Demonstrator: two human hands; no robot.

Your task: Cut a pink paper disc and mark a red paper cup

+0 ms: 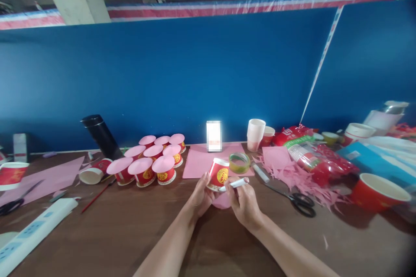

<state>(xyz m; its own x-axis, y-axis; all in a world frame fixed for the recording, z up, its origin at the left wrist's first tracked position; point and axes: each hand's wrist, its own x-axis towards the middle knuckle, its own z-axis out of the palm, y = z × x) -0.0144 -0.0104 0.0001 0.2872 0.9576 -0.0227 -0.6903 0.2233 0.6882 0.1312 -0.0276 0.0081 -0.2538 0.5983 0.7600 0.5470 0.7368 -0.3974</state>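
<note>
My left hand [200, 197] is closed around the side of a red paper cup [218, 173] with a gold emblem, its base turned upward. Between the fingers of my right hand [243, 203] is a white marker [234, 184], held slantwise with its left end at the cup's lower rim. Whether the tip touches the cup I cannot tell. A pink paper disc [222, 200] lies on the table below the cup, partly hidden by my hands. Behind it rests a roll of clear tape [239, 162] on a pink sheet [195, 162].
Several upturned red cups topped with pink discs [140, 165] stand at the left. Beyond them is a black flask [101, 136]. Scissors [302, 204], pink paper shreds [299, 177] and a red plastic bag [320, 156] lie right. A power strip [35, 233] occupies the left front.
</note>
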